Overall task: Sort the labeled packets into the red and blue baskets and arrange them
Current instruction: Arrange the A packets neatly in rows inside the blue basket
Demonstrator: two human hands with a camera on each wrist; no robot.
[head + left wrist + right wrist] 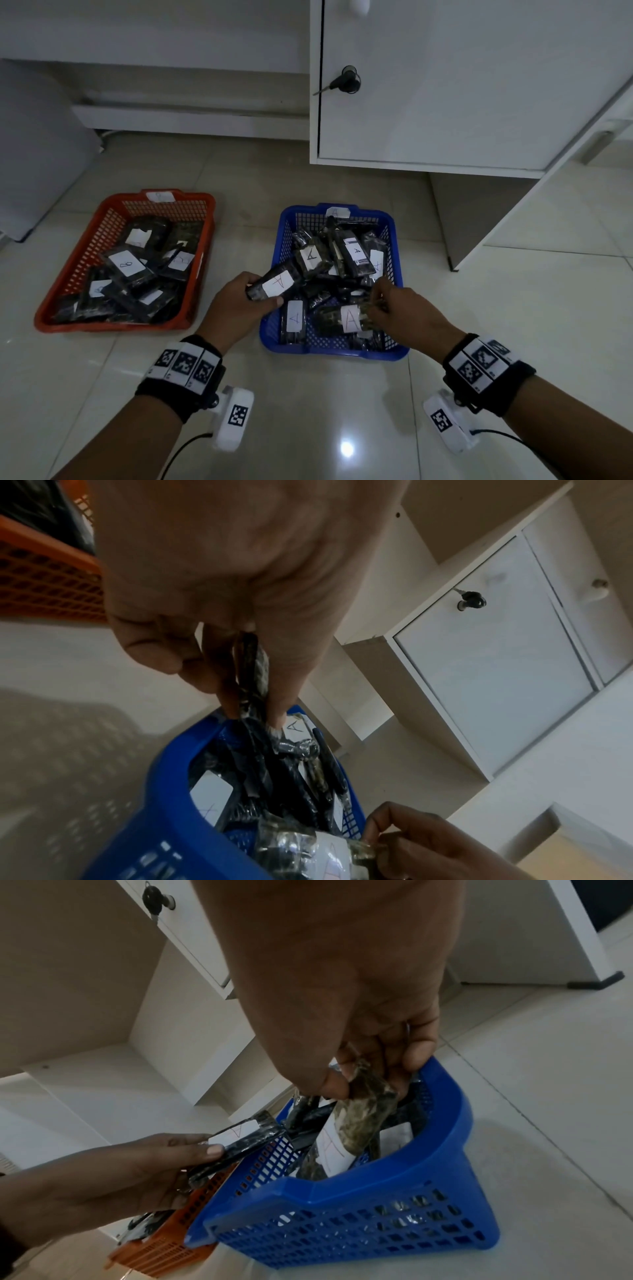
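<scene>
A blue basket (pixel 270 330) tagged A sits on the floor, full of dark packets with white A labels. Left of it a red basket (pixel 113 209) holds several dark packets labelled B. My left hand (pixel 239 301) grips one A packet (pixel 274 284) over the blue basket's left rim; the left wrist view shows the packet (pixel 251 669) edge-on between thumb and fingers. My right hand (pixel 397 308) pinches the right end of another A packet (pixel 346 318) lying in the basket's near part. In the right wrist view that packet (pixel 363 1123) hangs from the right fingers above the blue basket (pixel 394 1185).
White cabinet (pixel 462 85) with a key (pixel 342 84) in its door stands just behind the blue basket. A low white drawer unit (pixel 191 116) runs behind the red basket. Glossy tiled floor (pixel 325 428) lies around both baskets.
</scene>
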